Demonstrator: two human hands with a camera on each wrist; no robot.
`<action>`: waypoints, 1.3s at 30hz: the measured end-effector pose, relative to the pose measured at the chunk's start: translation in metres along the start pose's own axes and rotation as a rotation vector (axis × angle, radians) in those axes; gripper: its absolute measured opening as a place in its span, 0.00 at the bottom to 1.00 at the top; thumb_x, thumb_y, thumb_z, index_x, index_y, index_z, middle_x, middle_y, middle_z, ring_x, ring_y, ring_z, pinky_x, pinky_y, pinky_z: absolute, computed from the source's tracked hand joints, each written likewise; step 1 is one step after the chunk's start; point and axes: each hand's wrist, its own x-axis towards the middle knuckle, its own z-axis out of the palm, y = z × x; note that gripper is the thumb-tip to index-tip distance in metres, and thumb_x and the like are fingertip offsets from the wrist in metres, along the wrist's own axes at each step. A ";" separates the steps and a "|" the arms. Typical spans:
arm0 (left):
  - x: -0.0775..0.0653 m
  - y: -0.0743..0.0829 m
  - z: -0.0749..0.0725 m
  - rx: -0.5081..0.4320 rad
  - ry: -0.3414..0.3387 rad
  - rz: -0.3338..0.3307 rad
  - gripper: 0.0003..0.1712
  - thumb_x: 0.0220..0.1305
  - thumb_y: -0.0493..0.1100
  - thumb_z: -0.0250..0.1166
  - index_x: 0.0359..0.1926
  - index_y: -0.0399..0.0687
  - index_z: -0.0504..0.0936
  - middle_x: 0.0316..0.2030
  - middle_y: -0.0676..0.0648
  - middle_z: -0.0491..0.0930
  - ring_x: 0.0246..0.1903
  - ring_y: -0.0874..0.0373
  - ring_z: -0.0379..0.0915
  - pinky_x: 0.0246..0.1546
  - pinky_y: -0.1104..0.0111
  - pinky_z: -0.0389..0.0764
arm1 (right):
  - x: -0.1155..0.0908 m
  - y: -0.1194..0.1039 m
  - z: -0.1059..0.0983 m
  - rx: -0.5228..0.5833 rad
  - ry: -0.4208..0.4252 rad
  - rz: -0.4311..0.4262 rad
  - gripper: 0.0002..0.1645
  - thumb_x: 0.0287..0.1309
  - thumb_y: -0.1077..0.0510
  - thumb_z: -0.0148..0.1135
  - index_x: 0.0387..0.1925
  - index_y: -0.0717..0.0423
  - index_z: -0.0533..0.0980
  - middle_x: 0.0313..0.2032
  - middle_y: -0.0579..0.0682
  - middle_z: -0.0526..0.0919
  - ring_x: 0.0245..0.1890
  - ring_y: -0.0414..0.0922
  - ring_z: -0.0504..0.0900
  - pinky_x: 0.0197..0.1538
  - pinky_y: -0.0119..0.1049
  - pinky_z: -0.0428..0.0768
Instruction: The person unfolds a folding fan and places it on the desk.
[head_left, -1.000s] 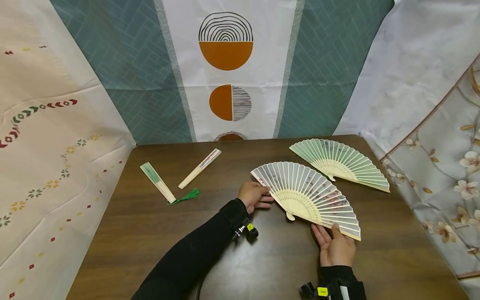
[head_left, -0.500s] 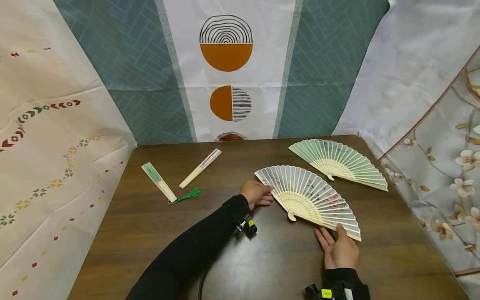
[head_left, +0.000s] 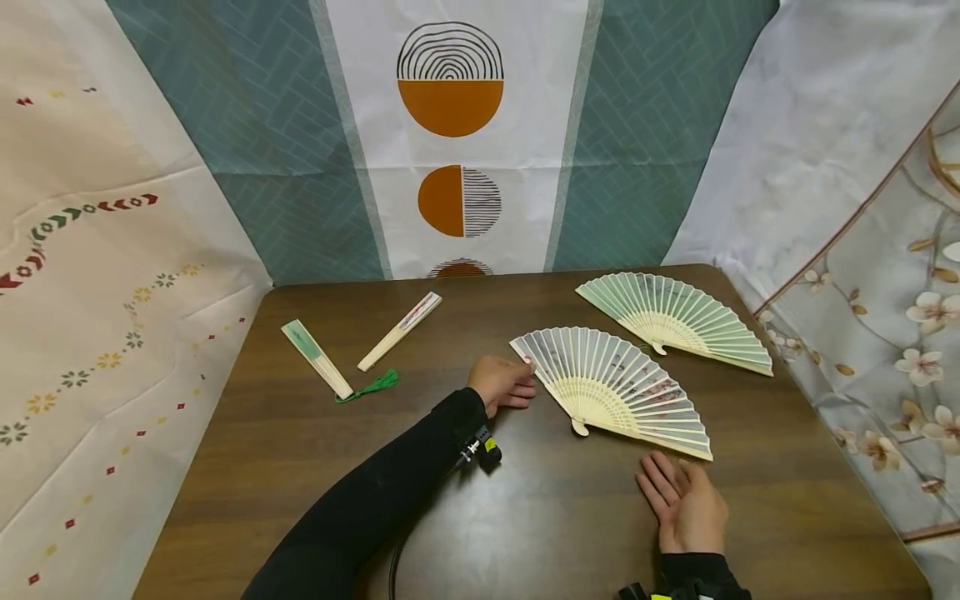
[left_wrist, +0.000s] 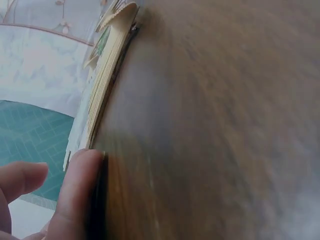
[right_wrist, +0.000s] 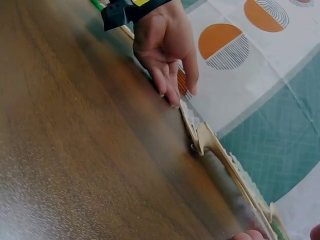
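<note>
1. White, flower-printed leaf on cream slatted ribs: the spread folding fan lies on the brown wooden surface, between the person's two grips, to the right of the left and beyond the right.
2. The left grip has its fingers loosely extended at the fan's near-left edge, thumb apart from them; from where I stand I can't say how firmly it touches. The right grip is wide, palm up, holding nothing, just short of the fan's right end.
3. I'd judge the fan very light, its ribs springy, its thin leaf easily creased or torn. Its outer sticks or the pivot end look the safest places to hold; the leaf does not.
4. Beyond the right grip sits a spread pale-green fan; left of the left grip lie a folded white fan and a folded green fan with a green tassel.
5. No brand is legible; the yellow label behind the left grip is too small to read.
</note>
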 end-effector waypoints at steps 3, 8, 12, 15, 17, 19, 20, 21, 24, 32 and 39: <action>-0.001 -0.002 -0.005 -0.006 0.000 -0.001 0.17 0.80 0.37 0.69 0.57 0.24 0.86 0.44 0.33 0.94 0.35 0.53 0.92 0.32 0.61 0.97 | 0.000 0.000 0.001 -0.026 0.007 -0.006 0.30 0.92 0.50 0.40 0.85 0.52 0.54 0.39 0.34 0.92 0.48 0.35 0.95 0.54 0.36 0.96; -0.005 -0.002 -0.012 -0.008 -0.001 0.015 0.17 0.81 0.37 0.67 0.59 0.24 0.86 0.50 0.29 0.93 0.39 0.50 0.95 0.35 0.59 0.98 | -0.003 0.001 0.002 -0.039 0.014 -0.022 0.10 0.91 0.53 0.40 0.60 0.52 0.64 0.38 0.34 0.93 0.46 0.35 0.95 0.52 0.36 0.96; -0.009 0.005 -0.028 0.030 0.055 0.087 0.17 0.80 0.36 0.65 0.59 0.25 0.86 0.47 0.30 0.94 0.34 0.53 0.94 0.29 0.64 0.95 | -0.007 0.002 0.003 -0.030 0.017 -0.050 0.12 0.91 0.57 0.42 0.54 0.56 0.72 0.38 0.36 0.92 0.43 0.37 0.96 0.48 0.37 0.97; -0.004 0.017 -0.054 0.218 0.129 0.187 0.18 0.79 0.38 0.66 0.60 0.30 0.88 0.48 0.32 0.94 0.35 0.50 0.95 0.32 0.63 0.96 | -0.009 0.000 0.008 -0.009 0.043 -0.100 0.11 0.89 0.61 0.46 0.46 0.55 0.75 0.36 0.41 0.85 0.39 0.38 0.95 0.43 0.38 0.97; 0.009 0.021 -0.081 0.441 0.206 0.283 0.17 0.78 0.42 0.68 0.60 0.37 0.90 0.49 0.36 0.95 0.39 0.50 0.95 0.39 0.61 0.96 | -0.009 -0.001 0.015 0.004 0.049 -0.149 0.08 0.87 0.63 0.49 0.45 0.54 0.72 0.36 0.45 0.81 0.36 0.39 0.93 0.40 0.37 0.96; 0.030 0.018 -0.112 0.679 0.320 0.395 0.15 0.76 0.43 0.68 0.56 0.43 0.93 0.48 0.41 0.95 0.41 0.48 0.94 0.42 0.56 0.94 | -0.009 -0.001 0.026 -0.010 0.021 -0.207 0.05 0.87 0.64 0.50 0.48 0.51 0.68 0.37 0.44 0.79 0.35 0.39 0.91 0.40 0.34 0.95; 0.041 0.015 -0.127 0.780 0.395 0.435 0.15 0.74 0.45 0.68 0.55 0.46 0.94 0.48 0.43 0.96 0.41 0.47 0.93 0.43 0.54 0.94 | -0.008 0.000 0.033 -0.022 -0.004 -0.234 0.06 0.87 0.65 0.51 0.50 0.50 0.67 0.38 0.43 0.80 0.35 0.39 0.91 0.40 0.34 0.94; 0.052 0.012 -0.141 0.853 0.470 0.463 0.15 0.73 0.45 0.68 0.54 0.49 0.94 0.47 0.44 0.96 0.42 0.46 0.92 0.43 0.52 0.92 | -0.006 0.000 0.040 -0.041 -0.040 -0.260 0.06 0.87 0.65 0.52 0.51 0.50 0.67 0.40 0.42 0.80 0.35 0.38 0.90 0.40 0.33 0.94; 0.067 0.009 -0.169 0.964 0.629 0.477 0.16 0.70 0.43 0.68 0.54 0.51 0.95 0.46 0.45 0.96 0.42 0.42 0.92 0.41 0.45 0.92 | 0.003 0.003 0.065 -0.119 -0.185 -0.311 0.06 0.87 0.64 0.55 0.51 0.50 0.72 0.41 0.41 0.81 0.37 0.38 0.91 0.42 0.32 0.94; 0.089 0.005 -0.188 1.279 0.604 0.265 0.20 0.82 0.39 0.59 0.62 0.31 0.87 0.62 0.28 0.88 0.65 0.29 0.85 0.61 0.34 0.91 | 0.035 0.030 0.146 -0.332 -0.435 -0.351 0.06 0.85 0.65 0.53 0.53 0.58 0.76 0.45 0.42 0.86 0.39 0.37 0.93 0.42 0.31 0.94; 0.099 0.000 -0.184 1.385 0.621 0.209 0.13 0.83 0.35 0.61 0.51 0.37 0.92 0.47 0.33 0.94 0.45 0.35 0.94 0.44 0.39 0.96 | 0.041 0.049 0.196 -0.416 -0.541 -0.292 0.08 0.86 0.63 0.53 0.55 0.63 0.76 0.45 0.41 0.87 0.37 0.39 0.93 0.42 0.34 0.93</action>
